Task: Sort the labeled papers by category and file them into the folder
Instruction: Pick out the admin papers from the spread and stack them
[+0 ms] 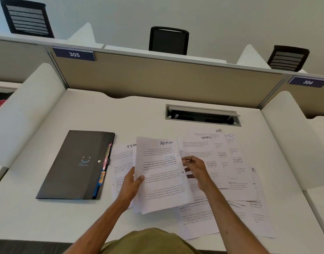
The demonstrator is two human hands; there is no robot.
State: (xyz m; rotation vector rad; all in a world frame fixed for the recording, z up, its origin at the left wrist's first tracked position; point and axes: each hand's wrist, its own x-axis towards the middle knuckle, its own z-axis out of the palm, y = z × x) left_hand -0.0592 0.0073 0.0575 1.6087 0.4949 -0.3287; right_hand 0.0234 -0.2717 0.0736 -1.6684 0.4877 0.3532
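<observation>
My left hand (132,182) grips the left edge of a small stack of printed sheets (161,176), raised off the desk, with "ADMIN" handwritten at the top. At the stack's right edge, my right hand (195,169) pinches a sheet. A sheet marked "FIN…" (123,162) lies partly hidden under the stack on the left. To the right are spread a "SPORTS" sheet (199,145) and two "HR" sheets (231,142), overlapping more papers. The closed black folder (75,165) with coloured index tabs lies flat on the desk to the left.
The white desk (47,217) has padded side dividers and a tan back panel. An open cable tray slot (203,116) sits behind the papers. Black office chairs stand beyond the partition, which carries the signs 305 and 304.
</observation>
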